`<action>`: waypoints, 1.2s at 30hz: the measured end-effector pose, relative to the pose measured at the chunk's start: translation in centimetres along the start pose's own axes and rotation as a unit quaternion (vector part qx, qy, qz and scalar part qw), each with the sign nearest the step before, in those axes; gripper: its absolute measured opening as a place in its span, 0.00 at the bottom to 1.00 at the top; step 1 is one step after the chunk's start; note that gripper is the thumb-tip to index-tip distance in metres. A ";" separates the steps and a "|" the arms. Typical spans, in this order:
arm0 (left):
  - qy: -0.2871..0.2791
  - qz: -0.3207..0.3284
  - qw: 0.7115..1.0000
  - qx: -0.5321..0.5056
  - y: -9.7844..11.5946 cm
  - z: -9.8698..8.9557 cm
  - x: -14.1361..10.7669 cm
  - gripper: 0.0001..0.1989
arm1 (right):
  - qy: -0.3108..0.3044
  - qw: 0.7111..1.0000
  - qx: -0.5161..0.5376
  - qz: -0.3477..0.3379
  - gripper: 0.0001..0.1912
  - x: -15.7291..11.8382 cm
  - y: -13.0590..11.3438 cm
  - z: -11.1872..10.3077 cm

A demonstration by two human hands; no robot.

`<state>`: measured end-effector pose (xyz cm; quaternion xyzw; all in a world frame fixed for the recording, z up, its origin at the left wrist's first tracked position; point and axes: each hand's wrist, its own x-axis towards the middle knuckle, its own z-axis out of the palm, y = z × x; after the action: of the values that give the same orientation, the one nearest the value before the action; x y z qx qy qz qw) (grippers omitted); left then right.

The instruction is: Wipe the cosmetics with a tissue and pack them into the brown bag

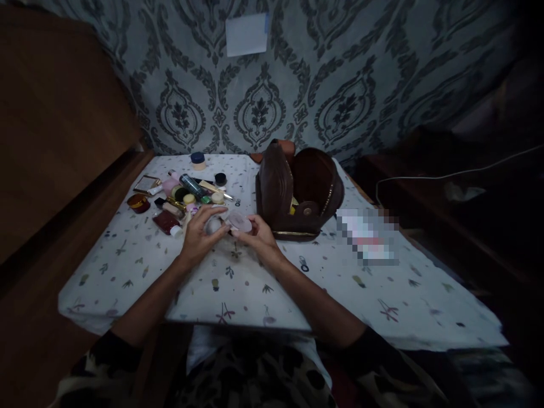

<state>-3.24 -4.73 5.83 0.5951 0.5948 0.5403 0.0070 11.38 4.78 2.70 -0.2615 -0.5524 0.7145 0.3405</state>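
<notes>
Above the middle of the table, my left hand (199,235) is closed around a small whitish round container (213,226), which its fingers partly cover. Beside it, my right hand (263,241) pinches a pale pink, translucent round lid (240,221). The two pieces are close together; I cannot tell whether they touch. Just left of my hands lies a pile of cosmetics, with a dark cylindrical bottle (191,186), a dark red bottle (166,222) and several small jars. To the right stands a brown bag (278,192), its top gaping, with something yellow inside.
A dark-lidded jar (198,161) stands at the back left, and a red-brown round jar (139,203) near the left edge. A pixelated item (368,238) lies right of the bag. The table has a patterned white cloth (238,289). A wooden cabinet (63,130) rises at left.
</notes>
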 end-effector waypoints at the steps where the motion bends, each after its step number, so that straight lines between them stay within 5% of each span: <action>1: -0.008 0.003 1.000 -0.002 0.1 0.0 -0.1 0.15 | 0.012 1.000 0.001 0.002 0.28 0.0 -0.1 -0.1; 6: -0.043 -0.006 0.998 -0.050 0.3 -0.3 -0.3 0.17 | 0.024 0.999 0.025 0.000 0.29 0.2 0.0 -0.4; 14: 0.014 -0.123 0.982 -0.145 -0.5 0.1 -0.1 0.16 | 0.011 0.998 0.061 -0.008 0.34 0.3 0.1 -0.6; 20: -0.012 -0.196 0.963 -0.184 -1.6 0.1 0.1 0.18 | -0.037 0.998 0.060 -0.005 0.40 -0.1 -0.7 -0.6; 30: -0.047 -0.182 0.972 -0.141 -1.7 0.2 0.4 0.16 | -0.087 0.993 0.082 -0.015 0.49 -0.1 -0.5 -0.6; 36: -0.019 -0.236 0.960 -0.153 -2.3 0.5 0.2 0.13 | -0.057 0.997 0.044 -0.024 0.36 0.1 0.0 -0.7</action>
<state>-4.61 -3.58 4.23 0.4403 0.6284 0.5961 0.2366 11.84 5.30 2.55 -0.1917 -0.5447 0.7439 0.3364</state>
